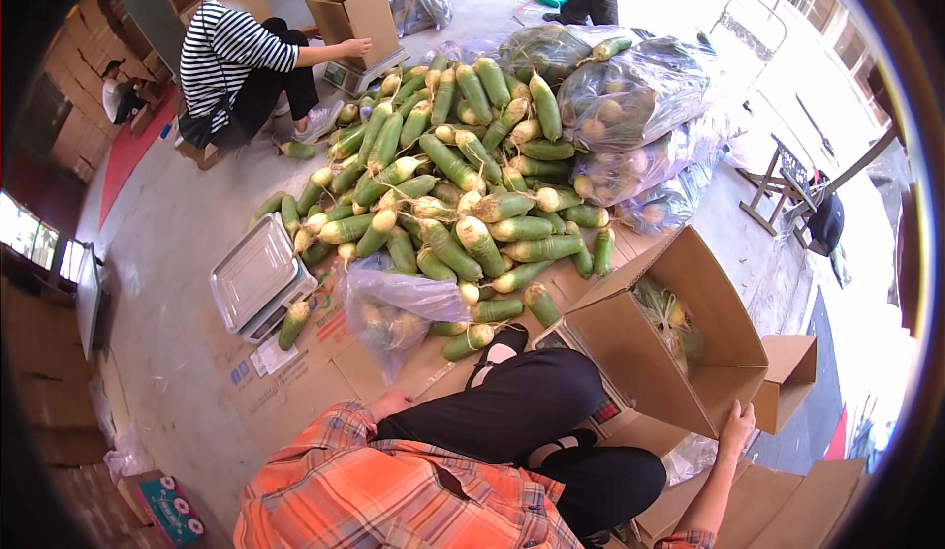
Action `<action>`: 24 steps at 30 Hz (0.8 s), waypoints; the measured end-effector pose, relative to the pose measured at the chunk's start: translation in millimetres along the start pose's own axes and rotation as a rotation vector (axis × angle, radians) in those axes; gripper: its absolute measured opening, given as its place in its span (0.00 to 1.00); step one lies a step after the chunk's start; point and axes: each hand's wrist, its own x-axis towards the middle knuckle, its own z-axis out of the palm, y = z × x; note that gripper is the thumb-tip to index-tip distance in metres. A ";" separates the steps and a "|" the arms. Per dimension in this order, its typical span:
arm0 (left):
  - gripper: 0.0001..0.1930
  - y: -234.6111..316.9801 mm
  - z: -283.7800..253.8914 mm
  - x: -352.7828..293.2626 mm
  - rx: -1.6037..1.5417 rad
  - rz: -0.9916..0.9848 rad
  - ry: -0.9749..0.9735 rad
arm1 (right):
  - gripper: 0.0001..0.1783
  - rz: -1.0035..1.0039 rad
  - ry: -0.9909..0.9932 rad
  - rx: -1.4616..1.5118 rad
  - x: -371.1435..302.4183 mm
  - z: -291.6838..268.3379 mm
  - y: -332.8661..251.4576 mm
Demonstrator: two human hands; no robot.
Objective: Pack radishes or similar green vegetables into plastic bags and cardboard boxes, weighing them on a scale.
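My right hand [736, 427] grips the near lower edge of an open cardboard box [630, 337], fingers against its wall. The box is tilted with its opening toward me, and bagged green radishes [669, 318] lie inside. Beside my bent leg rests my left hand [391, 404], its fingers mostly hidden. Close to it, a thin purple plastic bag [394, 318] with several radishes in it lies on flattened cardboard [285, 396]. Ahead is a large heap of green radishes [448, 244] with pale ends. Part of a scale [606, 410] shows beneath the box.
A scale with a metal tray [258, 275] stands at the left. Full plastic bags of radishes [635, 96] are stacked at the far right of the heap. Another person [231, 62] sits at the far left, touching a carton [352, 23]. A folding stool [783, 190] stands at right.
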 end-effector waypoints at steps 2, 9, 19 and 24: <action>0.14 -1.6 0.0 -0.4 -0.009 0.002 0.008 | 0.17 0.003 -0.020 0.001 5.0 2.3 9.6; 0.17 -11.9 0.4 -11.8 0.039 0.070 0.037 | 0.19 -0.047 -0.043 -0.033 9.3 4.4 8.9; 0.16 -50.5 26.0 7.1 0.045 0.289 -0.087 | 0.20 -0.131 0.033 -0.032 35.3 21.1 76.4; 0.16 -46.0 60.7 140.9 0.090 0.267 0.031 | 0.19 -0.133 -0.058 0.016 45.1 40.2 52.6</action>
